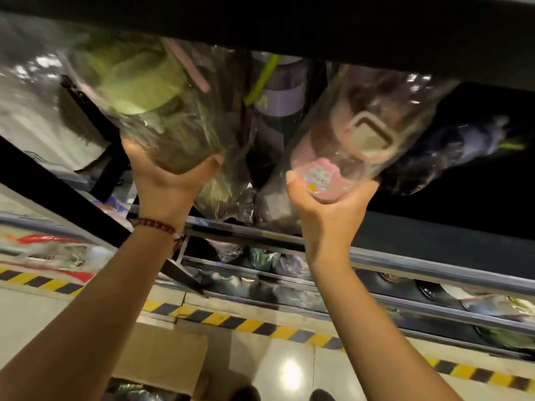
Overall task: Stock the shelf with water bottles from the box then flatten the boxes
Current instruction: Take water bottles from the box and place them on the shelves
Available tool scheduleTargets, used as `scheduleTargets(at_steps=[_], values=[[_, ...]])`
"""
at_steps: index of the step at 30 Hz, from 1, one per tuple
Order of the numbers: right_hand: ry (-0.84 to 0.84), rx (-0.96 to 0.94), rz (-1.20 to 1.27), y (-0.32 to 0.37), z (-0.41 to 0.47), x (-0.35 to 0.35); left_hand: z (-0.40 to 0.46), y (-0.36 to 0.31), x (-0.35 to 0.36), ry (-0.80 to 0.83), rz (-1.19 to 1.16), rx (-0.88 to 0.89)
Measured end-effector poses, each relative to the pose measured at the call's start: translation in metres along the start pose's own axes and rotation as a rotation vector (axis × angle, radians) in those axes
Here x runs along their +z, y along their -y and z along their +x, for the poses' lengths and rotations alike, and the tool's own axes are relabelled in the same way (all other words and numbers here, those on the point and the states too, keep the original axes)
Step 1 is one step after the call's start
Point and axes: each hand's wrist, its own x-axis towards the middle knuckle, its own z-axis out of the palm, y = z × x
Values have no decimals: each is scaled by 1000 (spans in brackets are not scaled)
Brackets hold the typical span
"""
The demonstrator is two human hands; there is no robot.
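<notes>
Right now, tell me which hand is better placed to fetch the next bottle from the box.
Neither clearly: the left hand grips the green bottle and the right hand grips the pink bottle at the shelf. Probably left once free, since the cardboard box lies below the left forearm.

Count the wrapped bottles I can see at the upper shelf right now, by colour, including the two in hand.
Green bottle, held by the left hand: 1
Pink bottle, held by the right hand: 1
Purple bottle, between them: 1
Total: 3
</notes>
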Motion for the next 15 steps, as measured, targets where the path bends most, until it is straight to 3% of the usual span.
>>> scheduleTargets(at_steps=[6,15], values=[[242,-107,-187,3,0,13,13,7,-3,252,259,-21],[359,-97,-197,-22,12,36,15,5,-2,193,383,42]])
